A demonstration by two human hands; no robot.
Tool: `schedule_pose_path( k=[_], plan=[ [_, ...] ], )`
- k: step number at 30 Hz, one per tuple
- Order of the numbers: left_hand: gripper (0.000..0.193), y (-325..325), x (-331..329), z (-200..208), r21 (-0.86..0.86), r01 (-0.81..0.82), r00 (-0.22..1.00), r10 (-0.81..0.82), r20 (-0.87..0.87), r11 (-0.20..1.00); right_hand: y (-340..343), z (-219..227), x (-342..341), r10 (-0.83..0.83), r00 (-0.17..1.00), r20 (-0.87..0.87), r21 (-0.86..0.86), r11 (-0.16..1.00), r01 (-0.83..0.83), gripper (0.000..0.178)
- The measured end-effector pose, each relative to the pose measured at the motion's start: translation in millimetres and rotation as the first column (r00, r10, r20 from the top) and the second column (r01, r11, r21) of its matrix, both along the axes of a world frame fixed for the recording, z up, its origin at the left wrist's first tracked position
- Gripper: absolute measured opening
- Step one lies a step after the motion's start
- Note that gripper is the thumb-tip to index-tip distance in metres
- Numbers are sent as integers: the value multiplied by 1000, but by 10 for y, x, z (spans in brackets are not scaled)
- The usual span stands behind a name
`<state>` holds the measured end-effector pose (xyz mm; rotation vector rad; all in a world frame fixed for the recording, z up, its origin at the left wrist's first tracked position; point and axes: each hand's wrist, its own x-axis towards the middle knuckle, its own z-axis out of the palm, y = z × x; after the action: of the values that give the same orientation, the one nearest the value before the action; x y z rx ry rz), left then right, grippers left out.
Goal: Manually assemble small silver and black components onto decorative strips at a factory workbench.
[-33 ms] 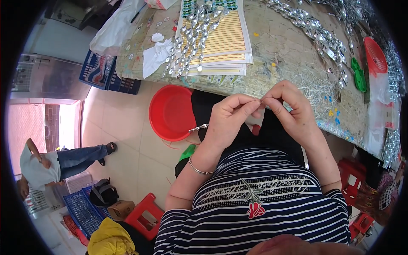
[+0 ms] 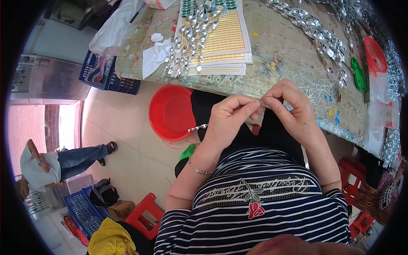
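Note:
Just off the table's front edge, my left hand (image 2: 231, 119) and my right hand (image 2: 291, 106) meet fingertip to fingertip, both closed in a pinch. From beneath my left hand a twisted silver strip (image 2: 198, 127) sticks out to the left; its other part is hidden by the palm. What lies between the touching fingertips is too small to make out. On the table beyond my hands, several similar twisted silver strips (image 2: 192, 40) lie over a stack of yellow printed sheets (image 2: 231, 38). A tangle of thin pale threads (image 2: 312, 89) is near my right hand.
More silver strips (image 2: 316, 32) run across the table's right side, beside a green plastic tool (image 2: 359, 74) and a red basket (image 2: 375, 55). A red basin (image 2: 170, 114) stands below the edge, left of my legs. Red stools (image 2: 146, 216) flank me. Another person (image 2: 55, 165) stands far left.

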<state>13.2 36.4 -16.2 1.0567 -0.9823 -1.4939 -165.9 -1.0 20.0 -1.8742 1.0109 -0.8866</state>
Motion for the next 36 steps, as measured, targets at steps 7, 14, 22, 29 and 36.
schedule_pose_path(
  k=[7,14,22,29,36],
  plan=[
    [10,45,31,-58,-9,60,997,-60,51,998,-60,-152,-142,-74,993,96,113,992,63,3],
    [9,74,20,-91,-5,114,993,-114,27,993,-48,-125,-107,-147,939,311,389,921,15,11],
    [10,92,28,-85,29,139,990,-140,27,990,-58,-109,-36,-155,919,363,447,894,-26,15],
    [10,94,45,-70,44,155,986,-157,54,987,-63,-165,3,-188,864,467,595,790,-150,17],
    [11,99,63,-90,44,140,990,-140,6,989,-53,-165,17,-110,936,333,578,808,-111,15]
  ],
)
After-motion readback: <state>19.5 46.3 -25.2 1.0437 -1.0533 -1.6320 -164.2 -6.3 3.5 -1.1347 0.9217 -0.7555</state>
